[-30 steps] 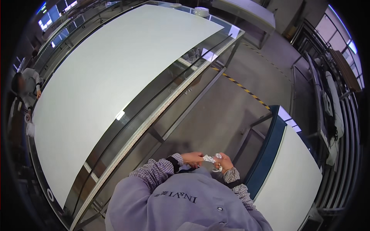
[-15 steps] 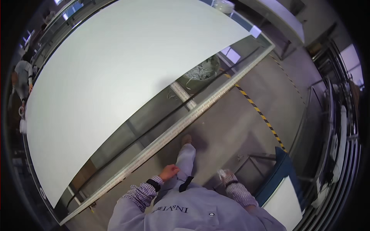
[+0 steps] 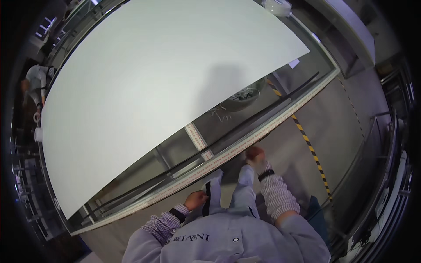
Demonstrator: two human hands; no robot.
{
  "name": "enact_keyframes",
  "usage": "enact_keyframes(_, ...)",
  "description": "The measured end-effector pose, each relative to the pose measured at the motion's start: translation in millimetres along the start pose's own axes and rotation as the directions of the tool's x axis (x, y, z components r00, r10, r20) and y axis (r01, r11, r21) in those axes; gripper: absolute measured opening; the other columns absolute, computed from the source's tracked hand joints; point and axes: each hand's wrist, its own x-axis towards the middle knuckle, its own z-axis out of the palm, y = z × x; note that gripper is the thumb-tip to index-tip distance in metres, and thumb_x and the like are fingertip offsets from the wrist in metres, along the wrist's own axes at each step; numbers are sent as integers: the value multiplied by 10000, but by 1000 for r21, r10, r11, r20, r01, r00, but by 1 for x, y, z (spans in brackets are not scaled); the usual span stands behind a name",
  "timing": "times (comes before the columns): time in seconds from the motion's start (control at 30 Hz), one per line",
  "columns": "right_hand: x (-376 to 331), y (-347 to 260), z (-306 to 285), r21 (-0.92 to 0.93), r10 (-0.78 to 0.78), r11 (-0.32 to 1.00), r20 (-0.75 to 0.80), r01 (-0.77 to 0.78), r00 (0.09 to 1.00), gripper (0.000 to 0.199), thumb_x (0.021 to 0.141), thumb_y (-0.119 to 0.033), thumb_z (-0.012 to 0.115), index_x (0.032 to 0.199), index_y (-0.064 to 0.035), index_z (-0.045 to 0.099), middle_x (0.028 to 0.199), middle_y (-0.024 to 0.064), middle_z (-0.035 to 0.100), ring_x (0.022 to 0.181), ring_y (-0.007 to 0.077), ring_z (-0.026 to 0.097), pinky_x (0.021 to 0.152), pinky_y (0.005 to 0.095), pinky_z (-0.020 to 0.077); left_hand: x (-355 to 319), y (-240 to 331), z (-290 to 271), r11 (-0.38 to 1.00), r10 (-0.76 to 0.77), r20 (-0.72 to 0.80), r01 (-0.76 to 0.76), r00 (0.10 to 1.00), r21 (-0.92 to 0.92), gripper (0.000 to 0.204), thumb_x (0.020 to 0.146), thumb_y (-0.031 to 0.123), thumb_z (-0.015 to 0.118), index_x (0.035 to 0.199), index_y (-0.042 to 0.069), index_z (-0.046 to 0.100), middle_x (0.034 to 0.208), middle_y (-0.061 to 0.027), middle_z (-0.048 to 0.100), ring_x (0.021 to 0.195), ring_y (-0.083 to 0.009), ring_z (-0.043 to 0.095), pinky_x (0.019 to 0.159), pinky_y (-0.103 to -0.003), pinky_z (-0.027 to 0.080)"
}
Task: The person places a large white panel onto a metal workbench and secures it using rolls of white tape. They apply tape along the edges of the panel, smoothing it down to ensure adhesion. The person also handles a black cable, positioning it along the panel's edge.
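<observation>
A large white sheet (image 3: 131, 92) lies across a glass-topped table, its near edge running diagonally. On the near side of the table's pale marked rim (image 3: 230, 149), both my hands hang apart from the sheet. My left hand (image 3: 196, 200) is beside my left leg, its fingers curled in; no object shows in it, though the palm is hidden. Farther forward, close to the rim, is my right hand (image 3: 255, 154), smeared by motion, so its fingers and anything in them cannot be made out. Both forearms wear checked sleeve covers and dark bands.
Under the glass stands a bin (image 3: 241, 100) with pale scraps. A clear-wrapped roll (image 3: 277, 7) sits at the far corner. Yellow-black floor tape (image 3: 313, 153) runs to the right, near metal racks (image 3: 388, 175). Another person (image 3: 36, 83) stands at the table's far left.
My right hand has swung forward toward the table rim. The left hand has shifted slightly right. My view has turned, and both my legs now show beside the table.
</observation>
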Motion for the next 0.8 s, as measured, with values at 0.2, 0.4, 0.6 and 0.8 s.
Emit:
enact_keyframes(0.2,-107,-89,-93,289,149,923,345,-255,927,151,816,-90,586,901,31,614,788,92,639,673,142,612,585,267,501,8,127,-35,933,279,-533,-358,799,-48,143,810,135,612,894,20,624,761,-128,602,612,-206,577,558,-307,460)
enact_keyframes(0.4,-77,-182,-180,-76,-572,813,84,578,816,167,788,-69,590,927,20,616,859,120,636,777,196,623,673,301,501,44,192,-79,921,361,-913,-227,191,317,165,748,83,633,899,25,600,925,-140,551,868,-317,533,716,-396,445)
enact_keyframes(0.6,-5,-201,-184,-613,-858,198,269,765,437,525,732,-98,648,1212,-12,452,1289,180,411,1196,346,382,981,431,316,87,178,-74,883,409,-862,108,299,456,415,691,243,689,1034,68,534,1086,-124,494,996,-292,479,832,-393,392)
enact_keyframes(0.8,20,-177,-186,-564,-890,40,356,825,287,218,709,-71,616,912,-31,550,935,146,520,909,346,490,772,428,374,98,168,-67,873,365,-858,187,360,450,244,682,255,686,816,113,540,864,-41,513,887,-215,499,754,-359,381)
